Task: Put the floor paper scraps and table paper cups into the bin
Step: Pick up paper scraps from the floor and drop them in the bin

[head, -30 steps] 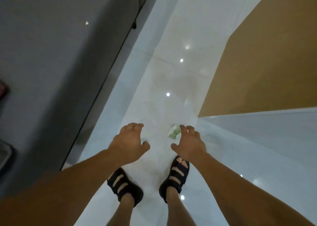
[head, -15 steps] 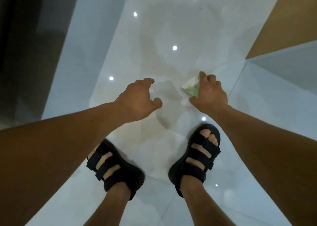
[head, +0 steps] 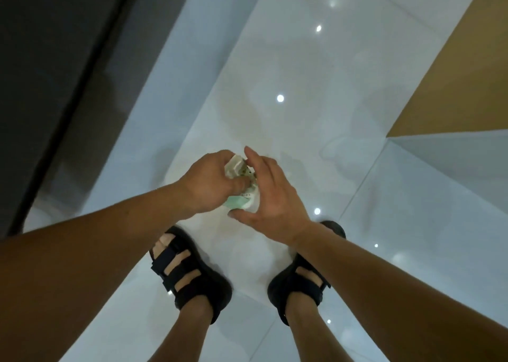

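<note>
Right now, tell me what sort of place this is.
Likely an indoor room in a home or office. The glossy white tiled floor shows spotlight reflections, a tan wall panel stands at the right, and dark grey furniture runs along the left. The left hand grips a paper scrap.

place: indoor room | glossy white floor tiles (head: 275,59) | tan panel (head: 453,86) | dark grey furniture (head: 55,59)

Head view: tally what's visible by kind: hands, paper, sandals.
Hands: 2 (left hand, right hand)
Paper: 1 paper wad, held between both hands
Sandals: 2 (left sandal, right sandal)
Total: 5
</note>
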